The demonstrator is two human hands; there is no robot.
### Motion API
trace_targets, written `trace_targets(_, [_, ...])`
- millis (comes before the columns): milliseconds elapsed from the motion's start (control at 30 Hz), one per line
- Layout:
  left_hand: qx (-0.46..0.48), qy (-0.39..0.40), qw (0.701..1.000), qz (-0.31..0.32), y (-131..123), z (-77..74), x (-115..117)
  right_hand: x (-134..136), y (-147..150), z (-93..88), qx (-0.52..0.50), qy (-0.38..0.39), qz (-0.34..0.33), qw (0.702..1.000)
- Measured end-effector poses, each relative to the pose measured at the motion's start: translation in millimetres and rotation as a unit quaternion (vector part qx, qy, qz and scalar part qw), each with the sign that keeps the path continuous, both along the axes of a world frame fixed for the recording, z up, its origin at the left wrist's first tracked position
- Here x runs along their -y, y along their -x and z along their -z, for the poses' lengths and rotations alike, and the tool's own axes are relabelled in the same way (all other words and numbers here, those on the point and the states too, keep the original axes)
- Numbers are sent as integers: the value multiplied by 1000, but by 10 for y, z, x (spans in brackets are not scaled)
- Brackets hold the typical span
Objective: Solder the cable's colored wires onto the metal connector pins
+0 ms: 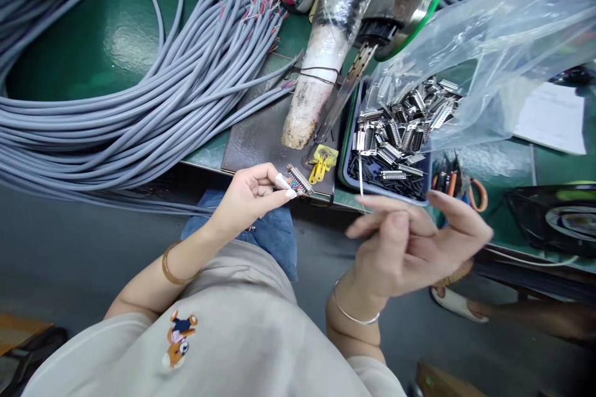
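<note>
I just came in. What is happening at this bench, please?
A person sits at a green bench. The left hand pinches a small metal connector with coloured wires at its back. The right hand hovers just in front of a blue tray filled with similar metal parts. It is blurred, so whether it grips anything is unclear. A thick bundle of grey cables lies on the left of the bench.
</note>
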State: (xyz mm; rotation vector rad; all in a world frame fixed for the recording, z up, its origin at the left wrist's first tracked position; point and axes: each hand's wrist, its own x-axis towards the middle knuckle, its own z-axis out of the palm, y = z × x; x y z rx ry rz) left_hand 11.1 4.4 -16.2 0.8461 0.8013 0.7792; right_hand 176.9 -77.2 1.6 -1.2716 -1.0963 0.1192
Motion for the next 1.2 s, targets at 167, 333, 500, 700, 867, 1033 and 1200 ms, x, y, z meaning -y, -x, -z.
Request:
trace_targets(167, [5,-6,1000,-8,-1,4,-36,-20,16,190,41,151,-72,985])
trace_targets(333, [-28,-61,997,-41,-35,21,-28,-126,67,298,30,180,-122,976])
trace_targets(500, [-137,-176,970,-100,-117,25,-8,-216,91,284,90,166,-89,978])
trace_targets(700, [-193,-225,950,-103,-164,-2,-56,-312,48,242,79,144,-102,981])
trace_targets(867, [-213,-245,940,-102,-171,-43,-80,-351,20,230,89,147,-104,980])
trace_targets(1033, [-215,-254,936,-111,-165,-102,-89,-387,17,170,131,126,-104,978])
trace_targets(1200, [-199,-217,951,-97,-138,-113,-112,-378,23,126,163,118,-108,974])
